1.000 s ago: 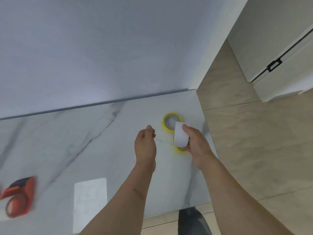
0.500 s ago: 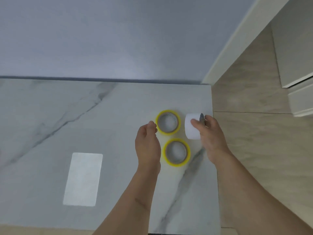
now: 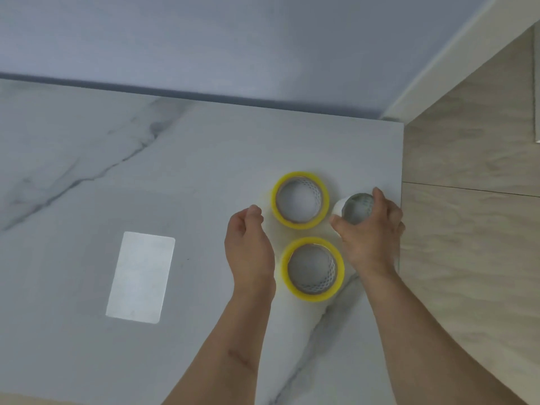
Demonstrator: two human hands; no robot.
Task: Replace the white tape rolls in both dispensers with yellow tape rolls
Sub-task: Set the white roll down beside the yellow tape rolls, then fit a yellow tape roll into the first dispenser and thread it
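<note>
Two yellow tape rolls lie flat on the marble table (image 3: 175, 171): the far yellow roll (image 3: 300, 199) and the near yellow roll (image 3: 312, 268). My right hand (image 3: 372, 232) grips a white tape roll (image 3: 355, 211) just right of the far yellow roll, close to the table's right edge, its hollow core tilted up towards me. My left hand (image 3: 248, 247) hovers left of the two yellow rolls, fingers loosely curled and holding nothing. Neither dispenser is in view.
A bright rectangular patch of light (image 3: 141, 277) lies on the table to the left. The table's right edge (image 3: 401, 176) drops to a beige tiled floor (image 3: 467, 229). A blue-grey wall (image 3: 233, 48) runs along the back.
My right hand carried the white roll from over the near yellow roll to the right, beside the far one, and tipped it so its core shows. The view swung right; the red dispenser left the frame.
</note>
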